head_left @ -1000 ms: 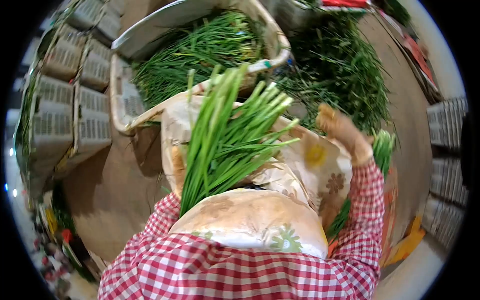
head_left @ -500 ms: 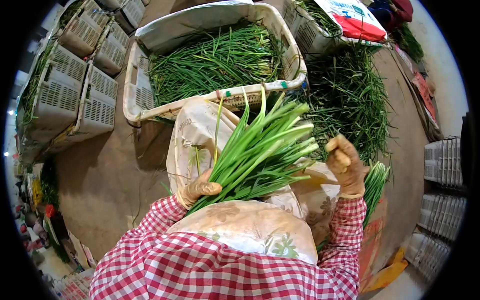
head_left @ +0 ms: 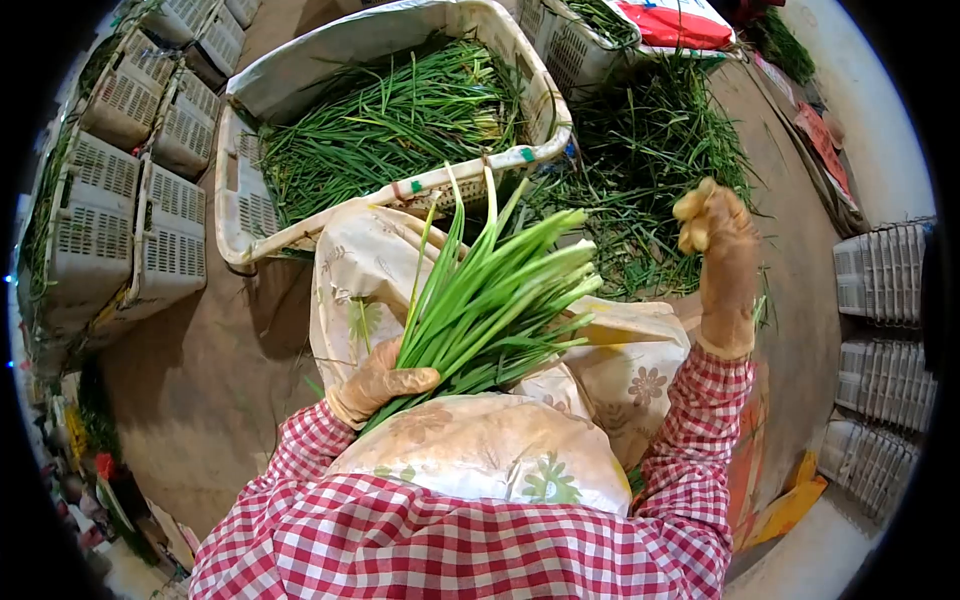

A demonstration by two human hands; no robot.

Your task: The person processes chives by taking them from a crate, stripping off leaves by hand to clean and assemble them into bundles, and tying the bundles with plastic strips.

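My gloved left hand (head_left: 382,383) is closed around a thick bunch of green chives (head_left: 490,295) above my lap. The pale stem ends point up and to the right, and a few longer stalks stick up above the rest. My gloved right hand (head_left: 718,220) is raised to the right of the bunch, apart from it. Its fingers are curled in, with nothing visible sticking out of them. Beneath the bunch, a pale flowered plastic apron (head_left: 470,440) covers my lap and knees.
In front stands a white plastic crate (head_left: 330,225) holding loose chives. Right of it, a heap of loose greens (head_left: 660,130) lies on the floor near a bag (head_left: 680,25). Crates (head_left: 95,210) line the left side; more white crates (head_left: 880,275) stand at right.
My right hand has moved up and outward to the right, away from the bunch. My left hand keeps its hold on the chives. The view has shifted slightly.
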